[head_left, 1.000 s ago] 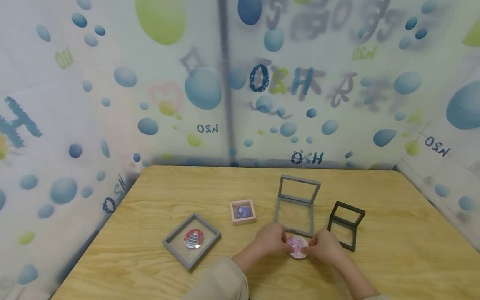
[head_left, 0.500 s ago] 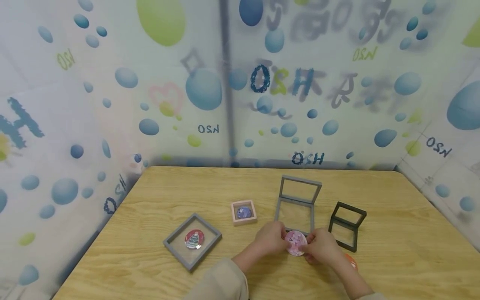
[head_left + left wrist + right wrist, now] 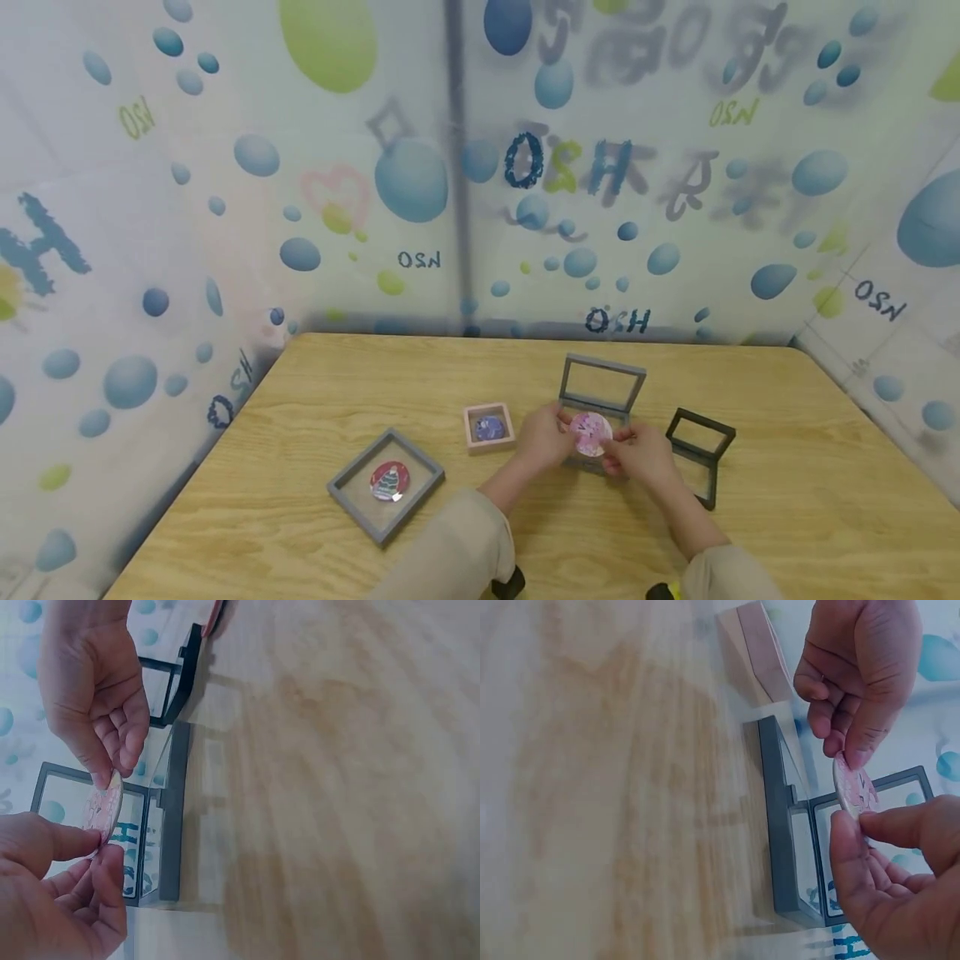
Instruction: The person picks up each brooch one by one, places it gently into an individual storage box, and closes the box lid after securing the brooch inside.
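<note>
Between my two hands a round pink badge point(image 3: 591, 433) is held by its opposite edges, face up toward the head camera. My left hand point(image 3: 542, 437) pinches its left side with thumb and fingers, and my right hand point(image 3: 647, 457) pinches its right side. The badge overlaps the lower half of a grey display frame point(image 3: 606, 363), which stands with its lid raised. In the left wrist view the badge point(image 3: 103, 811) is tilted, above the frame's base point(image 3: 174, 825). The right wrist view shows it edge-on between the fingertips, close over the grey frame point(image 3: 780, 847).
A smaller black frame point(image 3: 707, 422) stands opened to the right. At left lies a grey frame point(image 3: 356, 517) with a red tree badge point(image 3: 388, 482) inside. Behind it is a small pink frame point(image 3: 491, 448) holding a purple badge point(image 3: 490, 428). A patterned curtain point(image 3: 360, 275) hangs behind the table.
Both hands have moved forward with the pink badge, from in front of the grey frame to over its lower half. The orange disc glimpsed beside the right forearm is now hidden in the head view.
</note>
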`<state>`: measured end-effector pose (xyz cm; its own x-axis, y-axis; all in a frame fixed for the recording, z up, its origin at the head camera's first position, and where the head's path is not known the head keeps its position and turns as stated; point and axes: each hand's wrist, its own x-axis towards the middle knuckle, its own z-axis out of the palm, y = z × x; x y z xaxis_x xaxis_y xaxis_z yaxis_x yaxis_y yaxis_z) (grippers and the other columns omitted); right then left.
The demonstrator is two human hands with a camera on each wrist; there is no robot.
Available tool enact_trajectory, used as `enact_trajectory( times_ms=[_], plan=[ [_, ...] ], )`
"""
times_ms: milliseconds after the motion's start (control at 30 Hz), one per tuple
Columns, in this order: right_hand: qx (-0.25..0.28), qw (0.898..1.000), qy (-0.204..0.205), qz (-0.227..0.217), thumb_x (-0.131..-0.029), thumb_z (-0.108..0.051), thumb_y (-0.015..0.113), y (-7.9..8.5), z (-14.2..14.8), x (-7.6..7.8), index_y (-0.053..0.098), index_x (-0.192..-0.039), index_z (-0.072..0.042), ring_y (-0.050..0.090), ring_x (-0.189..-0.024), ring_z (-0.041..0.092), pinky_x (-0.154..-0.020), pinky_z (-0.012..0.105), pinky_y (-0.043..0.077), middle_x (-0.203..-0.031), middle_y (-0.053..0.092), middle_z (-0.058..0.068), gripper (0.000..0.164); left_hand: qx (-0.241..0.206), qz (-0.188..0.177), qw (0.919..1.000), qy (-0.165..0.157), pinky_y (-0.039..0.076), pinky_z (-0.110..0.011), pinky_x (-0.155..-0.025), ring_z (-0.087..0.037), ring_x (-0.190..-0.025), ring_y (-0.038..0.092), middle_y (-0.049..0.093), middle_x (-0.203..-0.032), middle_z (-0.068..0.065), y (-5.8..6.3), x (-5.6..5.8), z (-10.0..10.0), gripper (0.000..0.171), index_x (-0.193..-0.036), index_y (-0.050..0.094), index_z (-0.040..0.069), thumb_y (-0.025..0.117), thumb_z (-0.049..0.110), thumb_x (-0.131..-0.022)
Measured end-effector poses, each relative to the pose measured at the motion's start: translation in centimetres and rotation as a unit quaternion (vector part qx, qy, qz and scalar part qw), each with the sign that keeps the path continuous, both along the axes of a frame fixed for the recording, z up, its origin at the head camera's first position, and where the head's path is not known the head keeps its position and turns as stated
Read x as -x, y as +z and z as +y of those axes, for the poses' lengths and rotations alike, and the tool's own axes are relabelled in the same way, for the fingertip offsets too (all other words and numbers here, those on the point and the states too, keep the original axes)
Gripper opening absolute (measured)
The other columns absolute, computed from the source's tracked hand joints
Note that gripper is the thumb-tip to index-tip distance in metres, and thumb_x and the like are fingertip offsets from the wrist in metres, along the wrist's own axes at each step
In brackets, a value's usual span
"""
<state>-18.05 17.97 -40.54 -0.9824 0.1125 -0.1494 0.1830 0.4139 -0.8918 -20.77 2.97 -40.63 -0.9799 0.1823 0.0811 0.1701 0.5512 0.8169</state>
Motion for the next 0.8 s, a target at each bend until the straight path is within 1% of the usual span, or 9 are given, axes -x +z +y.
enact_trajectory(
  times_ms=[67,133,200,267,400,500,567,667,800],
  plan=[
    [0.019,1.0,-0.012,-0.002,-0.083,0.0,0.058,-0.1,0.1,0.8,0.051,-0.094,0.014,0.062,-0.053,0.015,-0.053,0.027,0.052,-0.062,0.062,0.011,0.019,-0.001,0.009,0.9999,0.008,0.037,-0.02,-0.042,-0.008,-0.048,0.045,0.052,-0.059,0.003,0.0,0.6,0.3,0.022,-0.093,0.061,0.001,0.064,0.001,-0.071],
    [0.034,0.999,-0.024,-0.007,-0.082,0.002,0.058,-0.4,0.1,1.4,0.051,-0.094,0.015,0.062,-0.052,0.015,-0.052,0.028,0.052,-0.061,0.061,0.011,0.019,0.006,0.016,0.9998,0.009,0.036,-0.02,-0.042,-0.008,-0.048,0.045,0.051,-0.058,0.003,-0.1,1.0,0.6,0.026,-0.096,0.061,0.002,0.062,-0.001,-0.069],
    [0.044,0.998,-0.034,-0.015,-0.081,0.004,0.058,-0.6,0.2,1.9,0.051,-0.092,0.015,0.061,-0.05,0.014,-0.052,0.027,0.052,-0.06,0.06,0.011,0.018,0.015,0.02,0.9997,0.005,0.036,-0.02,-0.043,-0.008,-0.048,0.045,0.051,-0.058,0.004,-0.4,1.4,0.8,0.029,-0.096,0.062,0.003,0.06,-0.003,-0.068],
    [0.043,0.998,-0.036,-0.028,-0.08,0.004,0.059,-0.9,0.2,2.2,0.05,-0.09,0.014,0.06,-0.048,0.013,-0.051,0.027,0.052,-0.059,0.059,0.011,0.016,0.03,0.015,0.9994,0.001,0.036,-0.021,-0.043,-0.008,-0.049,0.045,0.052,-0.058,0.002,-0.7,1.6,0.9,0.03,-0.095,0.063,0.004,0.06,-0.004,-0.066],
    [0.03,0.998,-0.026,-0.046,-0.08,0.004,0.058,-1.2,0.2,2.4,0.048,-0.086,0.012,0.058,-0.045,0.012,-0.049,0.026,0.051,-0.057,0.058,0.011,0.014,0.076,0.018,0.9969,-0.002,0.037,-0.022,-0.047,-0.012,-0.056,0.048,0.059,-0.068,-0.002,-1.1,1.9,1.0,0.028,-0.092,0.065,0.005,0.061,-0.002,-0.065],
    [0.026,0.998,-0.02,-0.052,-0.08,0.004,0.058,-1.1,0.2,2.4,0.047,-0.085,0.012,0.058,-0.045,0.012,-0.049,0.025,0.051,-0.057,0.059,0.011,0.014,0.107,0.022,0.994,-0.01,0.039,-0.023,-0.051,-0.014,-0.063,0.05,0.063,-0.08,-0.005,-1.1,2.0,1.2,0.028,-0.093,0.065,0.004,0.062,-0.001,-0.065],
    [0.027,0.998,-0.018,-0.055,-0.08,0.004,0.057,-1.0,0.2,2.4,0.047,-0.085,0.012,0.059,-0.045,0.013,-0.049,0.025,0.051,-0.057,0.06,0.012,0.014,0.123,0.025,0.9919,-0.019,0.04,-0.022,-0.052,-0.014,-0.064,0.052,0.064,-0.084,-0.007,-1.0,2.0,1.3,0.029,-0.094,0.065,0.003,0.062,-0.001,-0.065],
    [0.025,0.998,-0.015,-0.061,-0.08,0.005,0.057,-0.8,0.2,2.4,0.047,-0.082,0.011,0.059,-0.045,0.013,-0.049,0.025,0.051,-0.057,0.06,0.011,0.012,0.155,0.023,0.9873,-0.027,0.04,-0.022,-0.049,-0.013,-0.06,0.051,0.063,-0.078,-0.005,-0.8,1.8,1.5,0.022,-0.089,0.065,0.004,0.063,0.002,-0.067],
    [0.021,0.998,-0.016,-0.062,-0.08,0.005,0.057,-0.9,0.1,2.5,0.049,-0.079,0.011,0.059,-0.043,0.013,-0.049,0.025,0.051,-0.055,0.06,0.01,0.01,0.195,0.017,0.9802,-0.032,0.036,-0.023,-0.044,-0.012,-0.053,0.046,0.054,-0.064,0.0,-0.5,1.6,1.8,0.005,-0.075,0.062,0.007,0.064,0.007,-0.07]
  ],
)
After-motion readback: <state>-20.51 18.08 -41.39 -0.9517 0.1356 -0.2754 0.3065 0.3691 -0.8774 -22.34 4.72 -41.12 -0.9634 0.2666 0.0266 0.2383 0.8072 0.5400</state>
